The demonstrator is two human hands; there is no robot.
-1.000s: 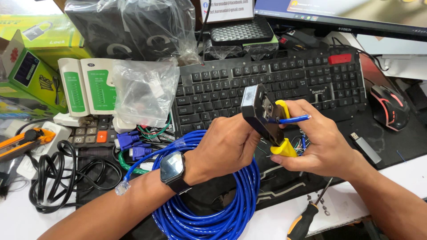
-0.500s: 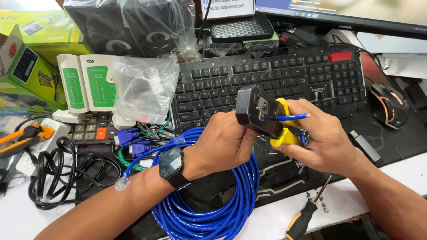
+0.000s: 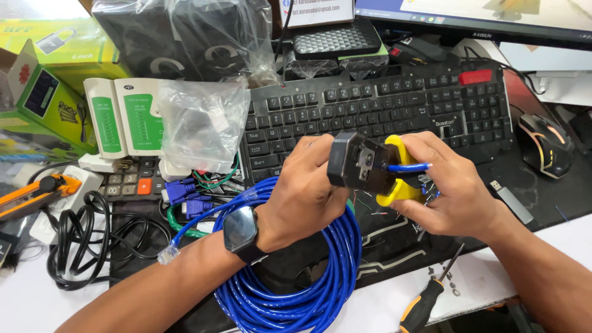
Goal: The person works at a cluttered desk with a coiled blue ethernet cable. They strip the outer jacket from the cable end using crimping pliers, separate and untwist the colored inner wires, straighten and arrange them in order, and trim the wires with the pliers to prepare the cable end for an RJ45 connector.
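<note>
Left hand (image 3: 308,191): fingers curled shut around the black head of the crimping tool (image 3: 361,163).
Blue cable coil (image 3: 296,283): lying below the left fingers.
Right hand (image 3: 450,191): fingers closed on the tool's yellow handles, with a blue cable end (image 3: 410,167) pinched against them.

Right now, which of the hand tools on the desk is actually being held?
The crimping tool, black-headed with yellow handles, held in both hands; the screwdriver and orange knife lie untouched.
</note>
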